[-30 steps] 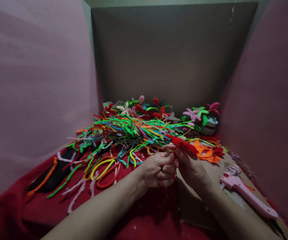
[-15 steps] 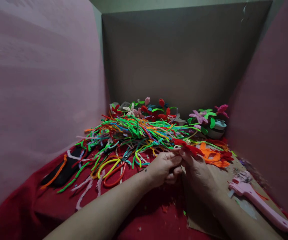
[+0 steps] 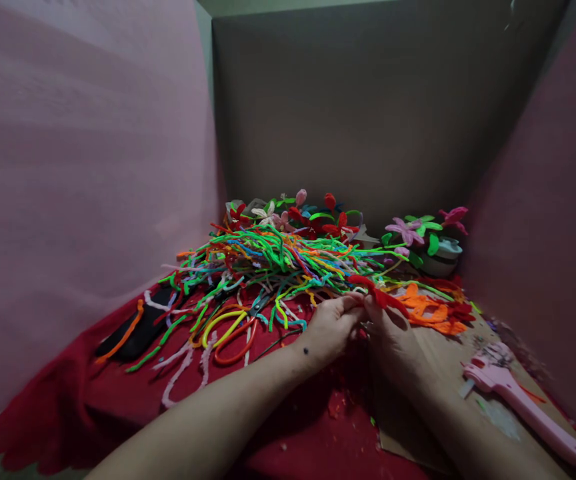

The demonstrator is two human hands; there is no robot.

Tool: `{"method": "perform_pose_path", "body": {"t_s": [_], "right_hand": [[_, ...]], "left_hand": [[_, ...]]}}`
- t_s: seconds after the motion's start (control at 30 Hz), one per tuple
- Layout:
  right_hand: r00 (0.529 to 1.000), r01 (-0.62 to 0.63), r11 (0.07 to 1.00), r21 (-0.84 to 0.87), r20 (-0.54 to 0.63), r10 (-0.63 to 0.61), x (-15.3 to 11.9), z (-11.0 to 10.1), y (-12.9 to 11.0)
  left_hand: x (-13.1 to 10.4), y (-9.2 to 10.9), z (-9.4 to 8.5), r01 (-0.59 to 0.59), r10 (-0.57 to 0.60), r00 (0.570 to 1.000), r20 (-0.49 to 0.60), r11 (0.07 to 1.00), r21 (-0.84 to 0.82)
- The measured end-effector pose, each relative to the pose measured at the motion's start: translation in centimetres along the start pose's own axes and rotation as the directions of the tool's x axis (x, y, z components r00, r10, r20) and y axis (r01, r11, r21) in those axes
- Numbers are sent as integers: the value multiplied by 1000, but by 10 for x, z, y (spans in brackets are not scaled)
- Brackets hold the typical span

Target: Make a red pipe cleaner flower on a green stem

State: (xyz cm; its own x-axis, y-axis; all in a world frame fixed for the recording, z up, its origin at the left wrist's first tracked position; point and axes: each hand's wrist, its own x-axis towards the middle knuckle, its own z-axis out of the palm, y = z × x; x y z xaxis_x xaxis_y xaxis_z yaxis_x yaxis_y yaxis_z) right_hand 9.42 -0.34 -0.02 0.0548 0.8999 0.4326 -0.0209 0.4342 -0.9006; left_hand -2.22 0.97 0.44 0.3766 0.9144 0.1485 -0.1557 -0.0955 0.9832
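Note:
My left hand (image 3: 335, 328) and my right hand (image 3: 397, 343) meet at the middle of the table, fingertips nearly touching. Between them is a piece made of fuzzy red pipe cleaner (image 3: 384, 298), bent into petal-like loops. The right thumb and fingers pinch its near side. My left fingers are also closed in a pinch at its left end; the exact grip point is hidden. Just beyond the hands lies a big heap of multicoloured pipe cleaners (image 3: 278, 250). Orange pipe-cleaner petals (image 3: 425, 308) rest to the right of my right hand.
Scissors (image 3: 233, 332) with yellow and red handles lie left of my hands. A pink glue gun (image 3: 518, 397) sits at right on a cardboard sheet (image 3: 435, 357). Finished pipe-cleaner flowers (image 3: 341, 223) stand at the back. A black pouch-like item (image 3: 133, 333) is at left on red cloth (image 3: 113, 400).
The view has swung slightly left, so the scene sits a little further right. My left hand has turned a little at the wrist; both hands stay on the red piece.

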Motion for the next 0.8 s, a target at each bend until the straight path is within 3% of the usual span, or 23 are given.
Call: {"method": "perform_pose_path", "body": {"t_s": [0.1, 0.2, 0.37, 0.47, 0.67, 0.8], "right_hand": [[984, -176, 980, 96, 55, 171, 0, -1, 5], [946, -322, 926, 196, 109, 306, 1, -2, 5], [973, -231, 972, 42, 9, 231, 4, -4, -6], [984, -179, 984, 0, 14, 179, 5, -6, -6], [966, -248, 953, 175, 119, 229, 6, -9, 13], [959, -272, 936, 225, 142, 245, 5, -7, 13]], "left_hand": [[0, 5, 0, 136, -134, 991, 27, 981, -137], [1, 6, -3, 183, -167, 982, 88, 956, -229], [2, 6, -5, 220, -179, 973, 147, 916, -337], [0, 6, -5, 237, -181, 968, 174, 888, -395], [-1, 3, -6, 294, -169, 946, 277, 808, -510], [0, 1, -9, 371, -168, 912, 375, 726, -578]]}}
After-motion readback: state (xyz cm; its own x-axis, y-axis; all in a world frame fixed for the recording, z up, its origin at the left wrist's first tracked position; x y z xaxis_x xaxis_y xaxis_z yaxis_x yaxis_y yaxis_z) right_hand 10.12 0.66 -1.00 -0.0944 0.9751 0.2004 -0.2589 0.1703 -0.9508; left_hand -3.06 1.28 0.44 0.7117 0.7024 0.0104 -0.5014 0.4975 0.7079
